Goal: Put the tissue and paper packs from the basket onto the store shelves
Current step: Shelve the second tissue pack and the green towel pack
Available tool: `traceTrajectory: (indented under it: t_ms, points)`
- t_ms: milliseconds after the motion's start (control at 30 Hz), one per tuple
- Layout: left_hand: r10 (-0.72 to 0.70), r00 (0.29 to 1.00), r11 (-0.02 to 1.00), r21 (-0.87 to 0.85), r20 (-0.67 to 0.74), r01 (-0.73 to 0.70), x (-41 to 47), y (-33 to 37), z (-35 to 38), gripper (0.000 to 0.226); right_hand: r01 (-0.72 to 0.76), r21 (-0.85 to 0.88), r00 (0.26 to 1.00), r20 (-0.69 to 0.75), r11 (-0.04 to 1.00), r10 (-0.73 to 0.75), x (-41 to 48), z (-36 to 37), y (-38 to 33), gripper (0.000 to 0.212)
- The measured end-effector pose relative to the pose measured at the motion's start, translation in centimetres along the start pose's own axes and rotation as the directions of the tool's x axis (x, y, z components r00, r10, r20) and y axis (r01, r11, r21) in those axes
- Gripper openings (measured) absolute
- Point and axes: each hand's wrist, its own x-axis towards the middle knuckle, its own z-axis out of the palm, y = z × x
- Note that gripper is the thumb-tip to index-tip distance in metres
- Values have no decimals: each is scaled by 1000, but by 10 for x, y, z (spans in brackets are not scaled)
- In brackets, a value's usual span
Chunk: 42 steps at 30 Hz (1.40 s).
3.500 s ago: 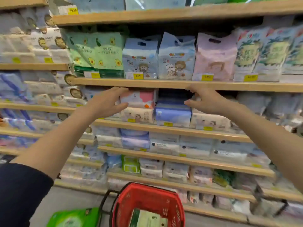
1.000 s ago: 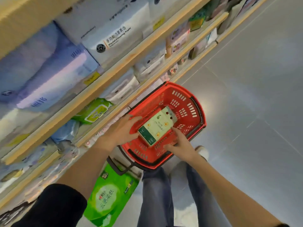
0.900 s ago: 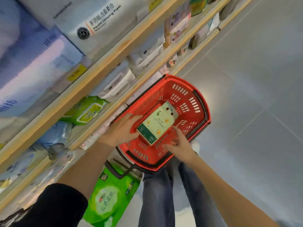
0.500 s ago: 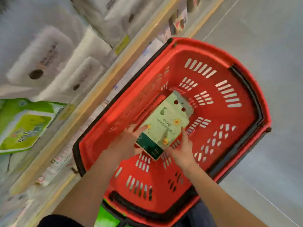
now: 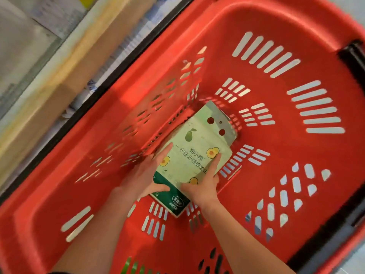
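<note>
A pale green tissue pack (image 5: 197, 147) with avocado drawings and a dark green end lies flat on the bottom of the red basket (image 5: 296, 165). My left hand (image 5: 144, 175) grips the pack's left edge, thumb across the dark green end. On the right edge sits my right hand (image 5: 201, 184), its index finger stretched over the top face. Both forearms reach down into the basket from the lower edge of the view.
A wooden shelf edge (image 5: 59, 66) runs diagonally along the upper left, close beside the basket's black-trimmed rim. Blurred white packs (image 5: 23, 42) sit above it. A black handle piece (image 5: 353, 56) is on the basket's right rim.
My view has dropped from the shelves down into the basket and drawn much closer. Both hands have closed in from the pack's sides onto it.
</note>
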Motion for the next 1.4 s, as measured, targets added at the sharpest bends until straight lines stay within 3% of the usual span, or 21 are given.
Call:
traceTrajectory:
  t_ms: [300, 567, 800, 1200, 1400]
  points:
    - [10, 999, 1000, 23, -36, -9, -2, 8, -7, 129, 102, -68, 991, -80, 992, -107, 4, 4, 7, 132]
    - [-46, 997, 991, -128, -55, 38, -29, 41, -40, 121, 154, -163, 980, -99, 974, -171, -17, -21, -30, 132]
    - [-18, 1000, 999, -39, 5, 18, -69, 94, -100, 121, 261, -64, 941, -207, 963, -269, -84, -43, -58, 130]
    - [254, 942, 966, 12, -219, -258, -217, 194, -197, 119, 556, -75, 771, -323, 828, -548, -254, -98, -119, 129]
    - [386, 863, 921, 87, -327, -379, -301, 271, -261, 113, 694, -112, 621, -407, 711, -670, -371, -149, -166, 124]
